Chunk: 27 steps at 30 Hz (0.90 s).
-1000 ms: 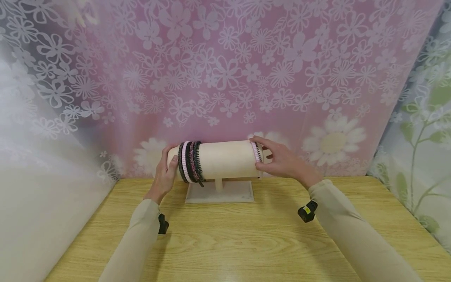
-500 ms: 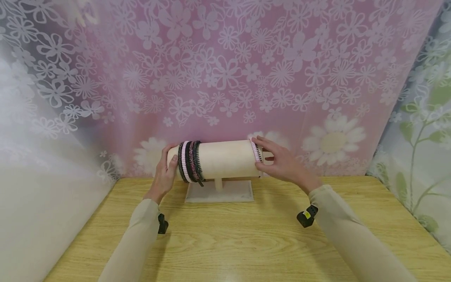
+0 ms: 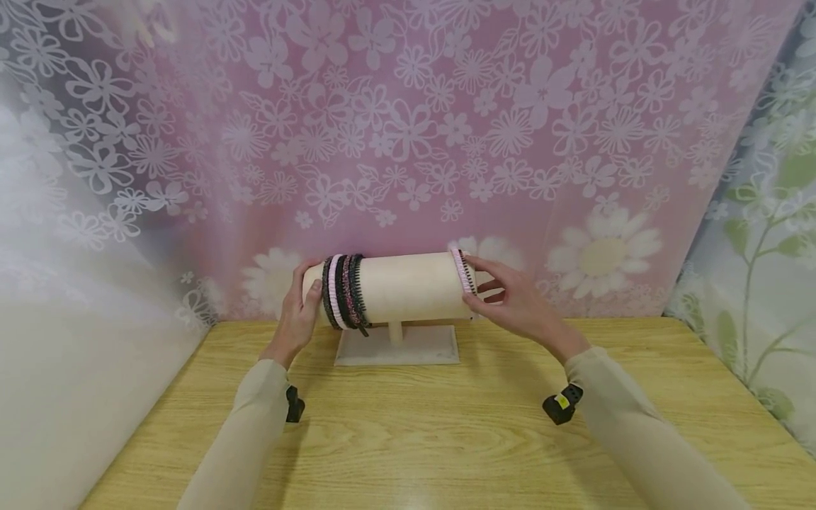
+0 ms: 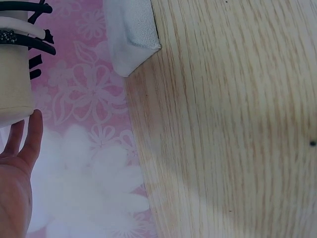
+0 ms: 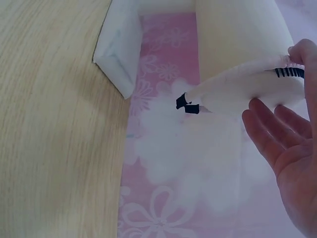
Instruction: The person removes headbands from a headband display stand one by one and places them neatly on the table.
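Observation:
A cream padded roll (image 3: 411,287) lies sideways on a post above a pale base (image 3: 427,347). My left hand (image 3: 298,315) holds its left end, thumb in front and fingers behind. Beside the thumb, several headbands sit close together around the roll, a pink one (image 3: 336,294) among dark ones. At the right end sits another pink headband (image 3: 462,273) with black comb teeth, its top leaning left. My right hand (image 3: 519,301) grips this headband's edge between thumb and fingers. In the right wrist view the headband's black tips (image 5: 188,104) hang free under the roll, with other fingers at its end face.
The stand is at the back of a wooden table (image 3: 408,432), close to a pink flowered curtain (image 3: 408,142). Whitish sheeting (image 3: 83,340) hangs on the left and a leaf-patterned sheet (image 3: 765,283) on the right. Each wrist carries a small black camera (image 3: 562,405).
My right hand's upper fingers have slid off the top of the pink headband toward the roll's right end, and its top now leans more to the left. My left hand stays put.

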Motion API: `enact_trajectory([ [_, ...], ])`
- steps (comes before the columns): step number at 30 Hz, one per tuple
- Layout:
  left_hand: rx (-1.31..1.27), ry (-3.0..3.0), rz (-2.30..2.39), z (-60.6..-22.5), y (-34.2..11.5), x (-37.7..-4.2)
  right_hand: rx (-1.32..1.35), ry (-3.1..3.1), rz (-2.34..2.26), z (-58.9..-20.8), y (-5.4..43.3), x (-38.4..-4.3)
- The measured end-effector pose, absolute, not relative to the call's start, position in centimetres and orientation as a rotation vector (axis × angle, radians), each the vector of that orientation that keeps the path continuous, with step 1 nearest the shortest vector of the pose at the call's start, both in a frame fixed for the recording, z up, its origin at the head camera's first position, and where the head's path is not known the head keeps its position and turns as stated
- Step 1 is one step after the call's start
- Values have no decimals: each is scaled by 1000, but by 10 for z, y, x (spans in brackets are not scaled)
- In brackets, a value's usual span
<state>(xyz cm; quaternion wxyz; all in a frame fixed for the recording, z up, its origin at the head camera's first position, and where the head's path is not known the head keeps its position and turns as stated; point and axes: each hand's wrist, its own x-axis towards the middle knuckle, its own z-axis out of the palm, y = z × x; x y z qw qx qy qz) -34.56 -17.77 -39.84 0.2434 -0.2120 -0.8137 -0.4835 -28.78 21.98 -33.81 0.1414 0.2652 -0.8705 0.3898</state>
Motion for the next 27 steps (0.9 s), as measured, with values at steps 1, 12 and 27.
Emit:
enact_trajectory([
  [1,-582,-2224,-1324,-398,-178,-346,768,-2505,1136,-339,220,-287],
  [12,-574,-2228,-1329,-399,-177,-345,710,-2463,1175,-348,223,-278],
  [27,-558,-2241,-1316,-398,-177,-343,716,-2402,1217,-346,223,-271],
])
